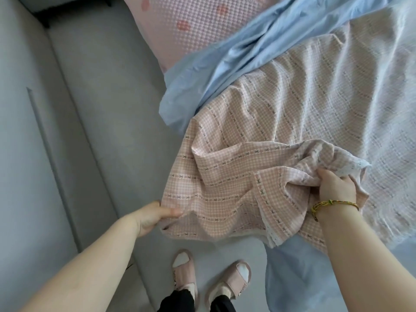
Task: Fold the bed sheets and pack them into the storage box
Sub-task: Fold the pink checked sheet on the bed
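A pink checked sheet with dark striped trim lies spread over the bed and hangs off its near-left corner. My left hand pinches the sheet's lower left corner at the bed's edge. My right hand grips a bunched fold of the same sheet, with lace edging showing beside the fingers. A light blue sheet lies crumpled above the pink one. No storage box is in view.
A pink quilted pillow with red spots lies at the top. A grey padded headboard or bed side fills the left. Blue bedding hangs at the lower right. My feet in pink slippers stand on the floor.
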The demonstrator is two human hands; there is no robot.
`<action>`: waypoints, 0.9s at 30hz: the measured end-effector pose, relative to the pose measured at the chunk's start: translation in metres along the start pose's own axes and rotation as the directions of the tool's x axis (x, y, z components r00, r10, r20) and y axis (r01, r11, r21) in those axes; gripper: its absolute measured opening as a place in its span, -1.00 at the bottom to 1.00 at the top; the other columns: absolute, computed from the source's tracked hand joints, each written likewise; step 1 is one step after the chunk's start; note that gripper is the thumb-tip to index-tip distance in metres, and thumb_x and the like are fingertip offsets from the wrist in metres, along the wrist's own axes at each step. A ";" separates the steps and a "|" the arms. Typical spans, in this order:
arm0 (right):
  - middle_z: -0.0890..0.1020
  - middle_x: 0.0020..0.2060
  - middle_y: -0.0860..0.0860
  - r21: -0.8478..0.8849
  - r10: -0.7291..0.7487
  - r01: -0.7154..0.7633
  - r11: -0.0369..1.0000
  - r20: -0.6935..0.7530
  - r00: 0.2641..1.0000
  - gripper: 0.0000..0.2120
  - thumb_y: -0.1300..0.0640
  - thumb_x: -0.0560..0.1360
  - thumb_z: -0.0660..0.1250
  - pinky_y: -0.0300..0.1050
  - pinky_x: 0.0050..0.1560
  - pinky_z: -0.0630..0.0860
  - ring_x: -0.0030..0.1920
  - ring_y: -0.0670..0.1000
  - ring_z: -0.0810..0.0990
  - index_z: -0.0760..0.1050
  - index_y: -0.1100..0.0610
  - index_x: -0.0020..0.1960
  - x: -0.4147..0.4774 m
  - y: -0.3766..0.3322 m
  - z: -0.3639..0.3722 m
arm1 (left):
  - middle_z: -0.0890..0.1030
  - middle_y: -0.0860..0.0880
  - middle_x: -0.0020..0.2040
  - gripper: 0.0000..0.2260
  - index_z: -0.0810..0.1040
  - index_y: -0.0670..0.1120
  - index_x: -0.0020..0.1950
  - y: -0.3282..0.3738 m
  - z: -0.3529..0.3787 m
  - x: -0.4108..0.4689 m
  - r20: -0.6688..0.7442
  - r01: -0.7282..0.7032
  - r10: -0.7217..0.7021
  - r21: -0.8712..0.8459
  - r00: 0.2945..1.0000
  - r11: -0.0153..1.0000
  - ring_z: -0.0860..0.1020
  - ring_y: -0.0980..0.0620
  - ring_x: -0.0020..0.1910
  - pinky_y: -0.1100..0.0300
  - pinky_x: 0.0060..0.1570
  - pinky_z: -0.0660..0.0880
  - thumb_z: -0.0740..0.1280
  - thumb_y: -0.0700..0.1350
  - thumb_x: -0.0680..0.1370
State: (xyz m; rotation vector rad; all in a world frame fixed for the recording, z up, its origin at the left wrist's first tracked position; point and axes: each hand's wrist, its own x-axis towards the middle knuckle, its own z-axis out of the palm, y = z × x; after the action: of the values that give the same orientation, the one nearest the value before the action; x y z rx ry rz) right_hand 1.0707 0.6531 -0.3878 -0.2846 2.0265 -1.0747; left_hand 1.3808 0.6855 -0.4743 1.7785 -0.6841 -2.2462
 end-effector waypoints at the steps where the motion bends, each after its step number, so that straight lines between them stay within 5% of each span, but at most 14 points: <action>1: 0.42 -0.30 0.00 0.011 0.006 -0.006 1.000 -0.014 1.000 -0.94 0.27 0.52 0.18 -0.16 -0.30 0.35 -0.35 -0.04 0.37 0.41 0.16 -0.06 -0.002 -0.003 -0.002 | 0.69 0.04 -0.30 -0.16 0.58 -0.13 -0.11 -0.003 0.000 -0.010 -0.005 0.019 -0.019 -0.014 1.000 1.000 0.65 0.16 -0.32 0.38 -0.26 0.55 0.60 0.09 -0.36; 5: 0.33 -0.35 0.06 -0.004 0.069 -0.070 0.998 -0.084 0.994 -0.85 0.27 0.52 0.14 -0.16 -0.37 0.26 -0.41 -0.02 0.27 0.45 0.32 -0.02 -0.022 -0.021 -0.027 | 0.70 -0.04 -0.23 -0.09 0.57 -0.19 0.06 -0.007 0.009 -0.062 -0.012 0.081 -0.081 -0.016 0.997 0.997 0.67 0.07 -0.27 0.32 -0.34 0.55 0.64 0.01 -0.27; 7: 0.37 -0.35 0.04 -0.031 0.077 -0.080 0.996 -0.081 0.994 -0.86 0.25 0.54 0.13 -0.18 -0.37 0.26 -0.41 -0.04 0.29 0.44 0.16 -0.14 -0.028 -0.025 -0.037 | 0.70 -0.10 -0.20 -0.19 0.56 -0.23 0.06 -0.001 0.011 -0.079 -0.030 0.068 -0.069 -0.053 0.997 0.996 0.67 0.00 -0.27 0.27 -0.37 0.56 0.66 -0.04 -0.14; 10: 0.41 -0.33 -0.02 -0.024 0.048 -0.049 0.998 -0.065 0.997 -0.80 0.24 0.57 0.13 -0.33 -0.48 0.34 -0.37 -0.06 0.35 0.45 0.15 0.13 -0.037 -0.046 -0.067 | 0.69 -0.15 -0.17 -0.52 0.53 -0.28 0.12 0.036 0.021 -0.110 -0.109 -0.013 0.003 -0.088 0.994 0.996 0.67 -0.04 -0.25 0.20 -0.33 0.60 0.53 -0.10 0.29; 12: 0.54 -0.13 0.09 -0.048 0.042 -0.047 0.998 -0.084 0.996 -0.70 0.24 0.57 0.13 -0.45 -0.64 0.29 -0.25 0.04 0.46 0.41 0.22 0.28 -0.040 -0.063 -0.088 | 0.69 -0.12 -0.23 -0.71 0.52 -0.28 0.15 0.074 0.028 -0.124 -0.190 -0.106 0.091 -0.074 0.978 0.992 0.66 -0.01 -0.30 0.22 -0.33 0.59 0.31 -0.16 0.49; 15: 0.45 0.27 0.24 -0.136 0.056 -0.070 0.988 -0.105 0.993 -0.66 0.20 0.59 0.13 -0.40 -0.38 0.42 0.08 0.25 0.48 0.35 0.27 0.33 -0.040 -0.088 -0.118 | 0.63 -0.06 -0.13 -0.70 0.50 -0.23 0.19 0.136 0.056 -0.146 -0.288 -0.204 0.227 0.107 0.930 0.973 0.58 0.01 -0.23 0.22 -0.19 0.42 0.25 -0.09 0.54; 18: 0.53 0.03 0.21 -0.118 0.057 -0.061 0.991 -0.043 0.997 -0.63 0.17 0.58 0.15 -0.11 -0.22 0.35 -0.06 0.20 0.48 0.35 0.31 0.33 -0.037 -0.112 -0.146 | 0.51 -0.04 0.06 -0.70 0.44 -0.13 0.26 0.199 0.094 -0.163 -0.327 -0.337 0.391 0.212 0.860 0.918 0.45 0.07 -0.13 0.31 -0.11 0.29 0.22 -0.06 0.56; 21: 0.47 -0.23 0.13 -0.050 0.012 -0.016 0.999 -0.083 0.997 -0.82 0.21 0.55 0.17 -0.14 -0.32 0.29 -0.31 0.06 0.37 0.40 0.30 0.08 -0.036 -0.125 -0.156 | 0.56 -0.04 -0.04 -0.68 0.45 -0.17 0.27 0.245 0.129 -0.160 -0.287 -0.431 0.463 0.172 0.839 0.886 0.48 0.10 -0.26 0.27 -0.31 0.41 0.27 -0.09 0.55; 23: 0.31 -0.39 0.06 -0.010 -0.056 0.055 0.998 -0.147 0.988 -0.93 0.27 0.51 0.18 -0.23 -0.47 0.25 -0.43 -0.04 0.30 0.33 0.20 -0.16 -0.036 -0.129 -0.151 | 0.58 -0.15 0.07 -0.67 0.41 -0.20 0.31 0.264 0.159 -0.155 -0.224 -0.442 0.469 0.161 0.854 0.882 0.51 0.12 -0.33 0.34 -0.43 0.46 0.24 -0.18 0.56; 25: 0.28 -0.38 0.03 0.062 -0.146 0.158 0.985 -0.175 0.974 -0.72 0.32 0.48 0.22 -0.32 -0.43 0.30 -0.45 -0.14 0.32 0.20 0.09 -0.27 -0.046 -0.133 -0.134 | 0.61 -0.16 -0.01 -0.65 0.37 -0.27 0.34 0.277 0.184 -0.142 -0.188 -0.435 0.462 0.167 0.867 0.885 0.53 0.18 -0.52 0.41 -0.53 0.43 0.22 -0.26 0.56; 27: 0.39 -0.19 0.04 -0.001 -0.290 0.292 0.956 -0.118 0.950 -0.70 0.26 0.46 0.33 -0.28 -0.20 0.29 -0.27 -0.05 0.40 0.20 0.01 -0.13 -0.067 -0.137 -0.110 | 0.61 -0.08 -0.27 -0.67 0.39 -0.29 0.31 0.283 0.202 -0.127 -0.163 -0.440 0.456 0.125 0.875 0.889 0.53 0.17 -0.52 0.41 -0.52 0.44 0.24 -0.28 0.55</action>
State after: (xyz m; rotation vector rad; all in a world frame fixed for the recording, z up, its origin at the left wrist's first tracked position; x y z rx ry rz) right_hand 1.0102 0.6698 -0.2106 -0.5374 2.1233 -1.3148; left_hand 1.1842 0.5392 -0.1967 1.6284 -1.0402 -1.7411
